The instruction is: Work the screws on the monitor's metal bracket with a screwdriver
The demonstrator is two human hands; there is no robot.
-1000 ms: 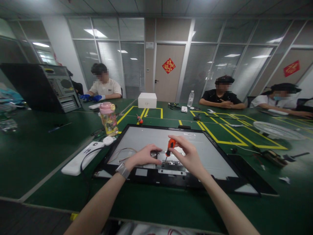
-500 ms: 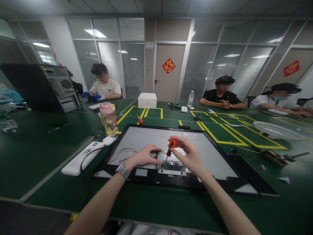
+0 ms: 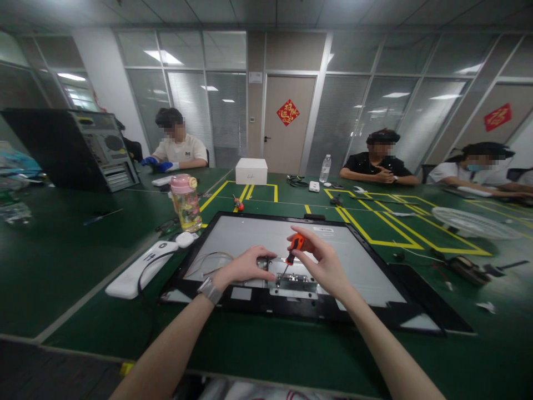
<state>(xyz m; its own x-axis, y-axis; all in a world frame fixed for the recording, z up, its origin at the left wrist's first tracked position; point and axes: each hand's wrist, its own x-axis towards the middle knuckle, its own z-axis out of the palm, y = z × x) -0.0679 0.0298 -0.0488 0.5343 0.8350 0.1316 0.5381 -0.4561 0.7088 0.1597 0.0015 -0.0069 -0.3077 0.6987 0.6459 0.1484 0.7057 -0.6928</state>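
Observation:
My right hand (image 3: 322, 258) is closed around the orange and black handle of a screwdriver (image 3: 296, 244). The screwdriver leans, its thin shaft slanting down and left to a silver metal bracket (image 3: 293, 293). Around the bracket's left end, my left hand (image 3: 247, 265) has thumb and fingers curled, gripping it beside the screwdriver tip. What the tip meets is too small to make out. Beneath both hands lies a flat display panel (image 3: 233, 233) with a grey back and black frame. Thin wires (image 3: 208, 256) run over the panel left of my left hand.
Left of the panel are a white power strip (image 3: 139, 272) with a black cable and a pink-lidded bottle (image 3: 185, 205). A computer case (image 3: 54, 150) stands far left. Behind are a white box (image 3: 251, 171) and a water bottle (image 3: 325, 168). Several people sit across the table.
My right hand and the screwdriver handle have shifted slightly right and upward, the handle tilting a little more. My left hand stays in place.

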